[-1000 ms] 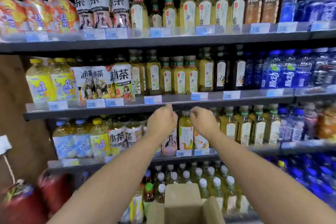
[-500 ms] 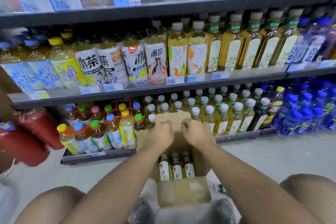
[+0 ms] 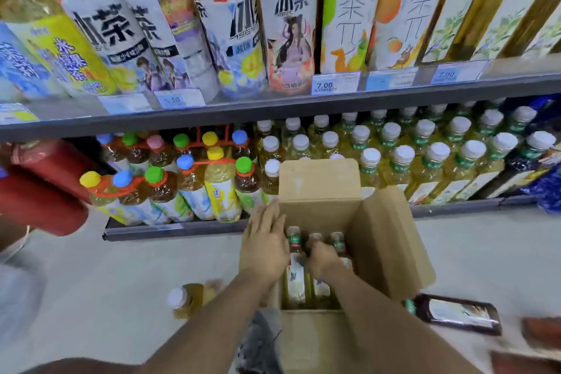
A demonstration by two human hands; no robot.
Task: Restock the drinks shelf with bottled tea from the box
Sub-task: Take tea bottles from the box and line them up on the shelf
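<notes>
An open cardboard box [image 3: 383, 240] stands on the floor in front of the bottom shelf [image 3: 170, 231]. Three bottled teas [image 3: 296, 275] with green neck bands stand side by side inside it. My left hand [image 3: 263, 247] lies flat with fingers apart on the box's left wall, touching the left bottle. Inside the box, my right hand [image 3: 322, 258] curls around the middle bottle just below its cap. White-capped tea bottles [image 3: 425, 161] fill the bottom shelf behind the box.
Multipacks with coloured caps [image 3: 188, 179] fill the shelf's left part. The shelf above [image 3: 273, 111] holds large tea bottles and price tags. A yellow bottle [image 3: 188, 299] lies on the floor left of the box, a dark bottle [image 3: 455, 314] right of it. Red containers [image 3: 45, 191] jut in at left.
My view has dropped from the middle shelves down to the box on the floor. Both hands came down from the shelf to the box, and my right hand went in among the bottles.
</notes>
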